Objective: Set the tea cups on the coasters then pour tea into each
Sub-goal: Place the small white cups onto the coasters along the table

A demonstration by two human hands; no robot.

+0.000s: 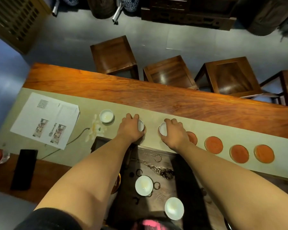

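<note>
The paper (45,119) on the runner (156,113) carries print and a square code, too blurred to read. The left hand (130,128) curls round a white cup (140,125) sitting on a coaster (145,129); the right hand (175,131) grips another white cup (163,129) the same way. Four orange coasters (214,144) lie bare to the right (gold-rimmed). Two cups (143,185) wait on the dark tray (181,185).
</note>
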